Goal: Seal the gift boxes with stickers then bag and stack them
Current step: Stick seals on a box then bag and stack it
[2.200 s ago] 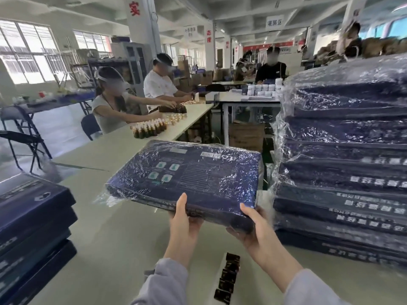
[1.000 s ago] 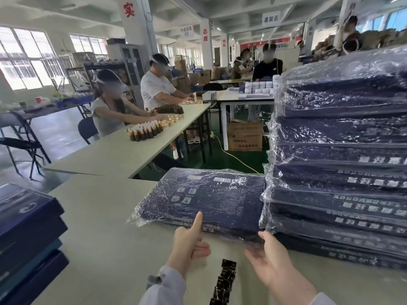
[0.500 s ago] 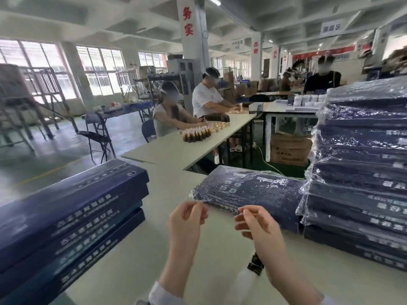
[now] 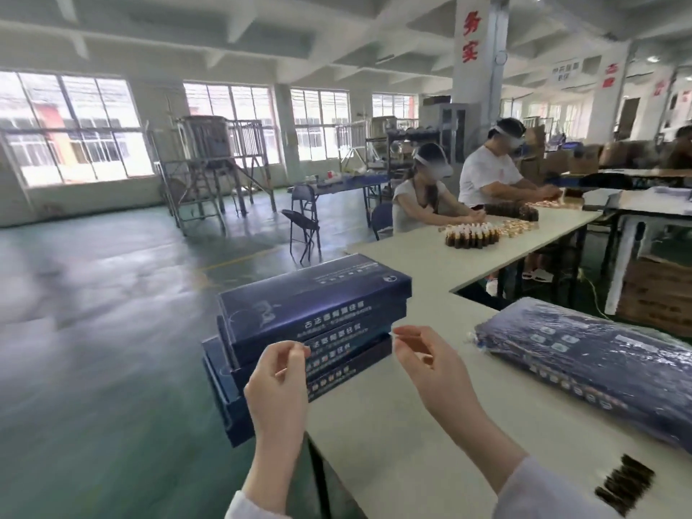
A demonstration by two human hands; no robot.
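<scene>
Loosely curled and empty, the left hand (image 4: pixel 279 383) and right hand (image 4: pixel 430 365) were held before the stack of boxes (image 4: pixel 314 354) at the edge of the table (image 4: pixel 412 443), whose stiff, probably light top box (image 4: pixel 318 294) was judged best gripped at both ends.

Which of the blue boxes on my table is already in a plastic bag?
The box lying alone on the right: shiny, crinkled plastic wraps it. The boxes in the left stack are bare cardboard.
</scene>
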